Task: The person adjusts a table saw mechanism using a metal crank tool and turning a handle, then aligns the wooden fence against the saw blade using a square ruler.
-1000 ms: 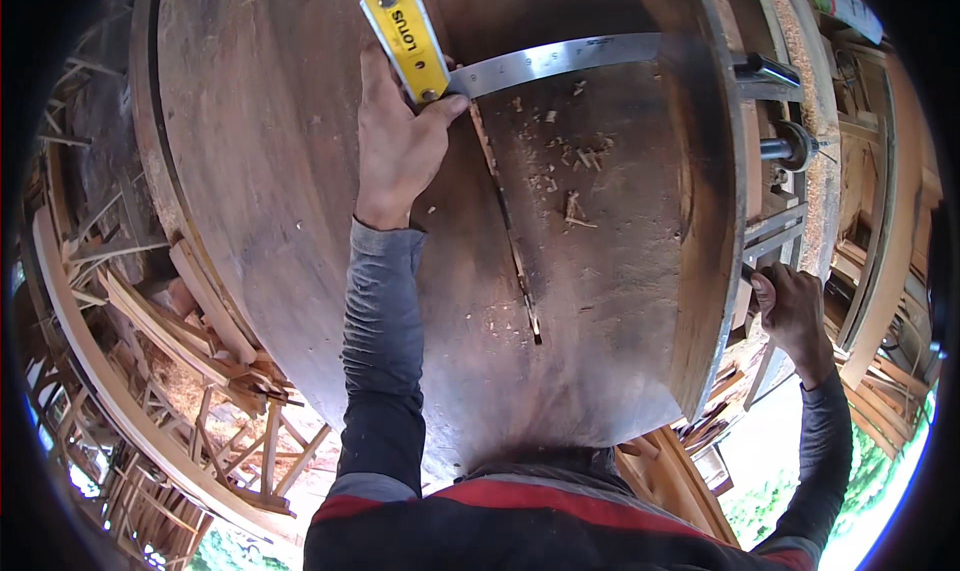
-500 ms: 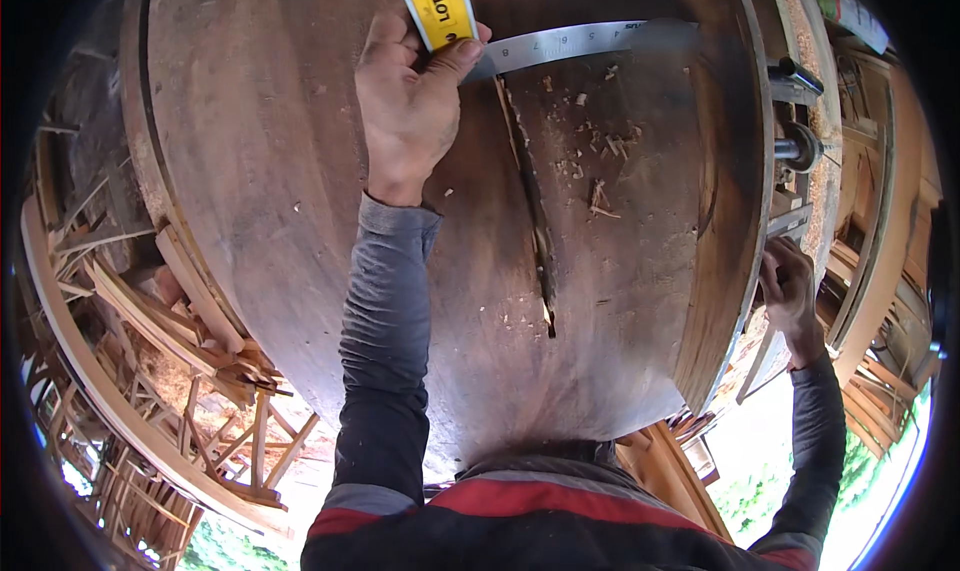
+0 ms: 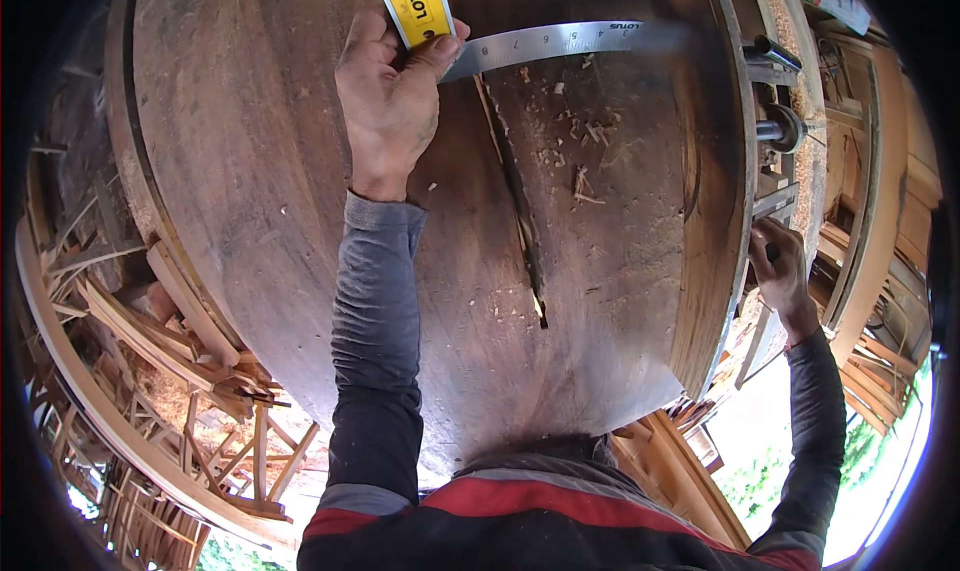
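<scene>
A wide, dark brown wooden slab fills the middle of the view, and a long narrow crack runs through it. My left hand is closed on the yellow handle of a try square, thumb pressed against it. The square's steel blade lies across the slab to the right, over the crack's far end; its right end is blurred. At the slab's right edge my right hand has its fingers curled in, and whatever they hold, if anything, is hidden.
Wood chips are scattered right of the crack. Metal rods and a round knob stick out past the right edge, beside a board dusted with shavings. Offcuts and strips are piled at left; long boards stand at right.
The whole view has shifted slightly, so the slab, the square and both hands appear a little further left and up. Both hands keep about the same places on the slab.
</scene>
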Motion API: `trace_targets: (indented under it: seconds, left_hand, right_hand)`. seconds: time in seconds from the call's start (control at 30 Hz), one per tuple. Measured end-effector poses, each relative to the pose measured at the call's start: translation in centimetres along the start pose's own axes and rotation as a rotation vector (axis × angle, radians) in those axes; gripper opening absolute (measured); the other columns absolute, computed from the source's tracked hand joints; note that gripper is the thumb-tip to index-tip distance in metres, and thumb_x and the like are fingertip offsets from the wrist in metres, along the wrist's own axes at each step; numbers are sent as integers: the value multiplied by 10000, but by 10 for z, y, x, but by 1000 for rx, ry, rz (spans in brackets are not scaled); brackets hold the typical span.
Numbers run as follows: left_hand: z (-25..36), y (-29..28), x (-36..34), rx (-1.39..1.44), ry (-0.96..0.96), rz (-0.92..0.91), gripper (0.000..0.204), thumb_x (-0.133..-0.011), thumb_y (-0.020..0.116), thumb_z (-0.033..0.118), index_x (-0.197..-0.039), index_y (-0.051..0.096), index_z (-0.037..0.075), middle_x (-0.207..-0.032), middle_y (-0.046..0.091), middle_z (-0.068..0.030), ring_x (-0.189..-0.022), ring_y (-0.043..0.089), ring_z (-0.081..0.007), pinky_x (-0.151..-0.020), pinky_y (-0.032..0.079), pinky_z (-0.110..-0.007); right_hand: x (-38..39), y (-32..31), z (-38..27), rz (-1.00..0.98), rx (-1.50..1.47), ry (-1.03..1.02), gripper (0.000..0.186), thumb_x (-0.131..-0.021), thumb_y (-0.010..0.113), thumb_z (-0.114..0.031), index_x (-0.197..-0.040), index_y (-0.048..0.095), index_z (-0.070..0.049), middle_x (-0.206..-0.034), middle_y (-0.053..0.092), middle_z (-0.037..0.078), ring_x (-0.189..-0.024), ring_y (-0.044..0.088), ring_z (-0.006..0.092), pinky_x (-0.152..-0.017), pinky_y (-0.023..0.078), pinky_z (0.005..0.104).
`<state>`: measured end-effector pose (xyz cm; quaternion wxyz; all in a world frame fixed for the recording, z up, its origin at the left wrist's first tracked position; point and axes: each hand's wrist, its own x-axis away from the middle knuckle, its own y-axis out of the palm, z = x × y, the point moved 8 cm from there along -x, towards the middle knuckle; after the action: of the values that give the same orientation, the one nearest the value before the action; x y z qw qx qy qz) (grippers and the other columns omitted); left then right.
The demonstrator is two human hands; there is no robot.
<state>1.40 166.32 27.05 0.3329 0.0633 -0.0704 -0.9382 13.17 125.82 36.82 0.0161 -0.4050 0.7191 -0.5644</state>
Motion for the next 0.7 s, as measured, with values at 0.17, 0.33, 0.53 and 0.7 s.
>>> trace_targets:
  seconds: [0.17,0.33,0.53,0.7]
  left_hand:
    - [0,0,0,-13,6,-5,216,-870,669,-39,-1060,564,-41,-949,715,-124,-895,694,-171,-837,545,-282]
    - [-3,0,1,-11,5,-21,225,-890,608,-19,-1110,562,-30,-988,712,-128,-929,678,-166,-849,533,-274]
    - [1,2,0,9,0,-43,236,-883,619,-19,-1109,555,-31,-980,711,-126,-919,683,-176,-849,536,-284]
    - [9,1,0,-1,5,49,143,-854,659,-15,-963,571,14,-876,689,-82,-791,661,-149,-739,521,-272]
  right_hand:
    - [0,0,1,-10,-9,5,152,-907,576,-71,-922,653,59,-813,652,188,-669,668,281,-588,481,323]
    - [0,2,3,8,-41,-15,162,-909,580,-83,-935,657,57,-805,653,186,-674,670,275,-592,481,320]
    - [1,2,5,9,-33,-4,177,-913,569,-90,-957,659,55,-805,658,183,-679,674,255,-612,491,317]
    - [1,1,5,21,7,-42,180,-915,565,-93,-965,658,53,-774,648,167,-648,664,226,-591,483,310]
